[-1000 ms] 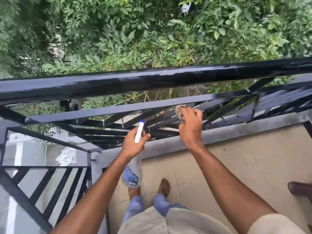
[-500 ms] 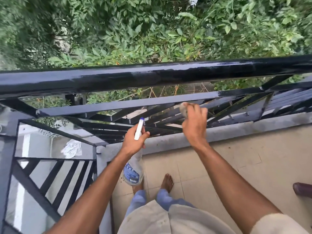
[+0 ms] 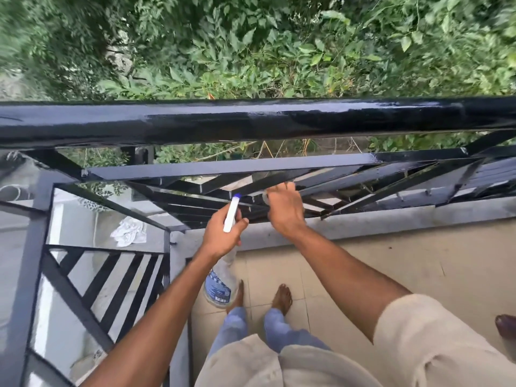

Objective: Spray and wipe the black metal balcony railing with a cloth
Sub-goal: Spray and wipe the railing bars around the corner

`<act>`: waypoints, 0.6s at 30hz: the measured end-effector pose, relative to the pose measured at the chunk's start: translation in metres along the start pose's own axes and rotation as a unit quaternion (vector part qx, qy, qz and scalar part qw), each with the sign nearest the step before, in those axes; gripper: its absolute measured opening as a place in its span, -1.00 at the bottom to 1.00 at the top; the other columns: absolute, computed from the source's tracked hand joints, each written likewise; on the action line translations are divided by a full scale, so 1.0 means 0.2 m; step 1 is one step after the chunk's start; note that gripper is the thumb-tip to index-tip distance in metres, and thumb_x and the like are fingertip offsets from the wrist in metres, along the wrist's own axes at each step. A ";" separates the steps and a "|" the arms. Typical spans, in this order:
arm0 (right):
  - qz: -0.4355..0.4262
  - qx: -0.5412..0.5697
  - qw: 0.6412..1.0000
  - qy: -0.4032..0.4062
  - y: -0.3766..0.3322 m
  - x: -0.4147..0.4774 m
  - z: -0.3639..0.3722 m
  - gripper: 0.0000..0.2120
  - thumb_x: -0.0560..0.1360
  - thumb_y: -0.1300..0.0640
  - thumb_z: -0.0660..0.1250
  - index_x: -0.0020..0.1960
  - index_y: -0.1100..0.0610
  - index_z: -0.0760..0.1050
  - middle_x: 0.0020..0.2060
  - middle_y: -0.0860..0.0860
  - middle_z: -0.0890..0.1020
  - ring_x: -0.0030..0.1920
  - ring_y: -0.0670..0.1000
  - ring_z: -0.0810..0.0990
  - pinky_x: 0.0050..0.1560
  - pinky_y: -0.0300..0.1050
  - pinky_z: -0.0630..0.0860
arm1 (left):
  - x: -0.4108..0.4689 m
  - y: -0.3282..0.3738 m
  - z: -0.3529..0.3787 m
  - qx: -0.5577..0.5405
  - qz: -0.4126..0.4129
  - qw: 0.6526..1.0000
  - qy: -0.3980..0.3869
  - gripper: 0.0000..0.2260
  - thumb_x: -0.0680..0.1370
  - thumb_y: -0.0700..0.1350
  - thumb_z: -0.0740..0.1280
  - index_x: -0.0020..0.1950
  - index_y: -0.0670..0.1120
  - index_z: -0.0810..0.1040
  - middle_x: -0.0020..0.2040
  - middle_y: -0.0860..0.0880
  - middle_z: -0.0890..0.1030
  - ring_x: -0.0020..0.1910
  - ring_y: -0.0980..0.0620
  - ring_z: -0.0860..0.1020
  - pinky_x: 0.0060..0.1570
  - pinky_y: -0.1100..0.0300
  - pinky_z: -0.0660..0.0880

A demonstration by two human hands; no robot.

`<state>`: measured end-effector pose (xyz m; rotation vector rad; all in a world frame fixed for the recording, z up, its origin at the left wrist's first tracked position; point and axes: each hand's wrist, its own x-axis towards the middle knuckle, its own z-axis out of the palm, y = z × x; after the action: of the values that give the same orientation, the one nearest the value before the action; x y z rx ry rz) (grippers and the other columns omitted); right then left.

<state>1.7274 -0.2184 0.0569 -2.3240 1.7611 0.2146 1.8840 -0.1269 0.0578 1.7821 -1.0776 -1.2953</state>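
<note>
Head view. Wiping slanted bars of railing (image 3: 251,121), clutching cloth (image 3: 264,197) in right hand (image 3: 284,210), shifting leftward from a second ago; gripping spray bottle (image 3: 219,287) in left hand (image 3: 223,236) near same bars. Nearing railing's corner.

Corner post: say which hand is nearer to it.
Left. The left hand, holding the spray bottle, is right of the corner post; the right hand presses the cloth on bars farther right.
</note>
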 end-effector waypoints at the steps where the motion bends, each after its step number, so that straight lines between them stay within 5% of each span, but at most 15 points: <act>1: 0.015 0.001 1.000 0.017 0.06 -0.03 0.00 -0.69 0.41 0.34 0.39 0.07 0.03 0.57 0.05 0.02 0.53 0.08 0.11 0.44 0.06 -0.03 0.46 | 0.00 -0.01 -0.01 -0.004 -0.004 1.000 0.002 -0.82 0.58 -0.28 0.40 -0.16 -0.16 0.43 -0.35 -0.03 0.49 -0.48 -0.07 0.54 -0.38 0.08 0.54; 6: 0.050 0.011 0.996 0.075 0.20 -0.11 0.05 -0.49 0.41 0.37 0.35 0.31 0.03 0.49 0.12 0.06 0.49 0.11 0.14 0.41 0.16 -0.04 0.37 | -0.02 -0.03 -0.09 -0.010 -0.004 1.000 0.014 -0.84 0.58 -0.26 0.40 -0.09 -0.26 0.44 -0.30 -0.09 0.50 -0.42 -0.09 0.54 -0.37 0.05 0.58; 15: 0.114 0.134 0.984 -0.024 -0.20 0.06 0.25 -0.72 0.47 0.30 0.39 0.14 0.07 0.56 0.11 0.05 0.44 0.08 0.16 0.47 -0.06 -0.04 0.51 | -0.09 -0.06 -0.19 -0.006 -0.008 0.999 0.043 -0.83 0.59 -0.29 0.38 -0.13 -0.15 0.44 -0.29 -0.10 0.50 -0.42 -0.05 0.54 -0.44 0.25 0.50; 18: 0.168 0.245 0.955 0.014 -0.23 0.06 0.28 -0.76 0.49 0.30 0.32 0.12 0.11 0.54 0.13 0.11 0.50 0.04 0.16 0.52 -0.08 -0.28 0.45 | -0.10 -0.09 -0.22 -0.016 -0.022 0.998 0.054 -0.84 0.59 -0.30 0.38 -0.12 -0.15 0.45 -0.31 -0.07 0.50 -0.46 -0.04 0.53 -0.43 0.18 0.51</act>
<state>1.7750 -0.2030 0.0045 -1.6867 1.9432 -0.1881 1.9279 -0.0984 0.0622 1.8389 -0.9573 -1.2197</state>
